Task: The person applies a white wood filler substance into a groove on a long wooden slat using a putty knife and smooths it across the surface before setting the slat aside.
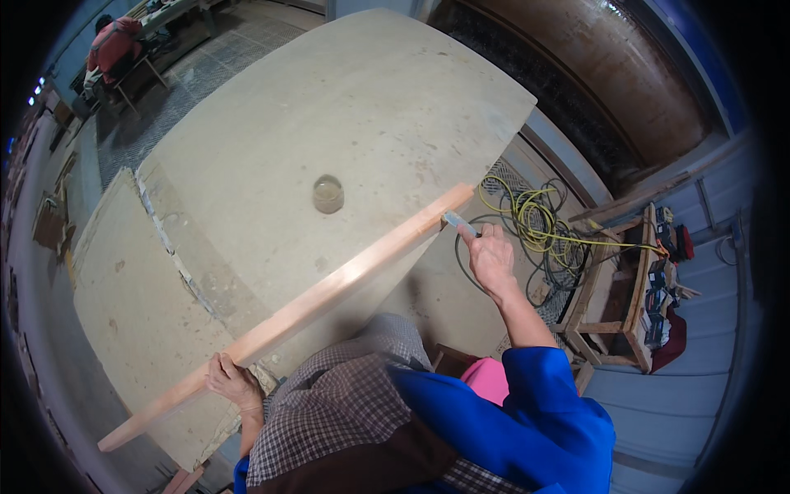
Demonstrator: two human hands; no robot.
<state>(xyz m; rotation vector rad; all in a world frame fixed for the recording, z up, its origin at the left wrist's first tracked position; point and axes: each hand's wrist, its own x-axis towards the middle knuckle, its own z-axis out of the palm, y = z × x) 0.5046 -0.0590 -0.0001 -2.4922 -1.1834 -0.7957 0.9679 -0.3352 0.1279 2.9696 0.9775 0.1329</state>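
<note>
A long, pale reddish wooden bar lies slantwise over the worktable, its near-left end reaching toward the table's left side. My left hand is closed round the bar's near edge in its lower-left part. At the bar's far right end, my right hand grips a flat grey-blue tool that looks like a putty knife. Its tip touches or nearly touches the side of the bar; I cannot tell which. Beyond the bar stands a small clear jar with something brownish in it.
Yellow and dark hoses lie coiled on the floor at the right. Near them stands a wooden rack with boxes. A jagged crack crosses the tabletop's left part. A person in red sits far left at another bench.
</note>
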